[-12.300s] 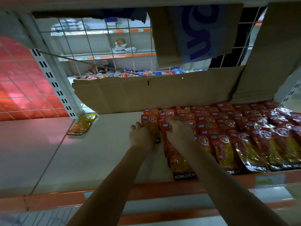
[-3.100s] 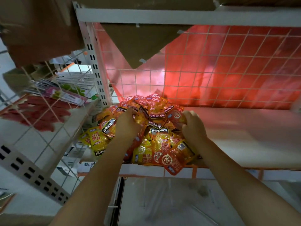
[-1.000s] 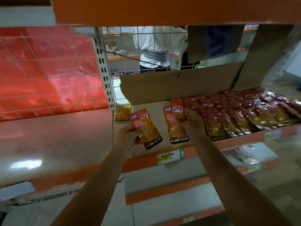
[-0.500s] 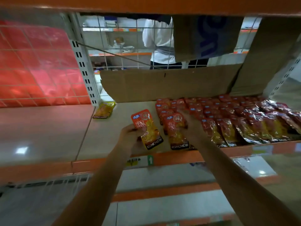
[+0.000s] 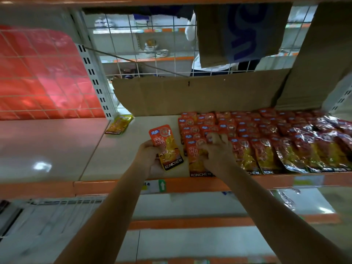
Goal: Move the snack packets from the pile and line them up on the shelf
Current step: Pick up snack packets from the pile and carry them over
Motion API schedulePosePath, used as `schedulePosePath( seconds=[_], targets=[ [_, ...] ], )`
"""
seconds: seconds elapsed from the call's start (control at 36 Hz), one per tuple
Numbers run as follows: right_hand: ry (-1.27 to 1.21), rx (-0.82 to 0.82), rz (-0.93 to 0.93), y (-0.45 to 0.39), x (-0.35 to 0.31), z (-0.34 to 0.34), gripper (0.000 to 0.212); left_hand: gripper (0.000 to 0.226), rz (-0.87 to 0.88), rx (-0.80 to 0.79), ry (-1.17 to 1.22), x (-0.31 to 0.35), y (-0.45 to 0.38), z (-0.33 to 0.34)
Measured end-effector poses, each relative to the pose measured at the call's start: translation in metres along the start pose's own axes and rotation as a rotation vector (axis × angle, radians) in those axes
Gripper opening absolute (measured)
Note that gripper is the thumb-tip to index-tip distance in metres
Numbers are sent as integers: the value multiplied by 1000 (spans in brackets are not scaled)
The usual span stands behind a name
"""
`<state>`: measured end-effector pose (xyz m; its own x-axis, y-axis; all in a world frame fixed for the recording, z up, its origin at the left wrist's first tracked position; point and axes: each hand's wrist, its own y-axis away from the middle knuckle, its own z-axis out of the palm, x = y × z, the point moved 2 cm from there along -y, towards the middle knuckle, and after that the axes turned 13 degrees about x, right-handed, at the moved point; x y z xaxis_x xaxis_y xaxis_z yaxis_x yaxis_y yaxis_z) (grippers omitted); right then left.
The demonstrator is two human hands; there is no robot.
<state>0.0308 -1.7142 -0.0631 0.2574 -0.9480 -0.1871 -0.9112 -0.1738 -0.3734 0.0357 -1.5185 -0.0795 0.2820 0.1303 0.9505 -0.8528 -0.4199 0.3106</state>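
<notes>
Rows of red and yellow KONCHEW snack packets [image 5: 266, 141] lie overlapping on the pale shelf [image 5: 118, 159], filling its right part. My left hand [image 5: 150, 159] grips one loose packet [image 5: 167, 147] just left of the rows, a little above the shelf. My right hand [image 5: 215, 151] lies with curled fingers on a packet [image 5: 196, 161] at the left end of the front row; that packet rests flat at the shelf's front edge. The pile is out of view.
A lone yellow packet [image 5: 119, 124] lies at the shelf's back left by the white upright post [image 5: 93, 77]. Brown cardboard [image 5: 190, 96] stands along the back. A red sheet [image 5: 38, 77] covers the wire mesh on the left. A person in a white top [image 5: 196, 60] stands behind the mesh.
My right hand has brought its packet down flat onto the left end of the front row. My left hand still holds its packet beside the rows.
</notes>
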Motion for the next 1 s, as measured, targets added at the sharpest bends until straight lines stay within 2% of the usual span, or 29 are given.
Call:
schedulePosePath(
  seconds=[0.11, 0.28, 0.42, 0.53, 0.61, 0.72, 0.86, 1.0],
  targets=[
    [-72, 25, -21, -7, -2, 0, 37, 22, 55, 2, -146, 8, -15, 12],
    [-142, 118, -18, -22, -5, 3, 36, 26, 177, 145, -337, 12, -54, 28],
    [-114, 98, -47, -34, -4, 8, 38, 43, 437, 243, -752, 22, -68, 39],
    [-213, 236, -57, -42, 2, 13, 25, 44, 642, 159, -1149, 24, -68, 48],
    [-226, 229, -44, -46, 6, 16, 25, 40, 728, 2, -1312, 13, -74, 48],
    [-220, 186, -43, -54, 8, 18, 28, 36, 787, -102, -1318, 10, -81, 53],
    [-194, 165, -43, -59, 9, 21, 30, 44, 757, -84, -1277, 14, -90, 74],
    [-221, 177, -26, -59, 10, 24, 28, 47, 716, -26, -1358, 20, -96, 90]
  ],
)
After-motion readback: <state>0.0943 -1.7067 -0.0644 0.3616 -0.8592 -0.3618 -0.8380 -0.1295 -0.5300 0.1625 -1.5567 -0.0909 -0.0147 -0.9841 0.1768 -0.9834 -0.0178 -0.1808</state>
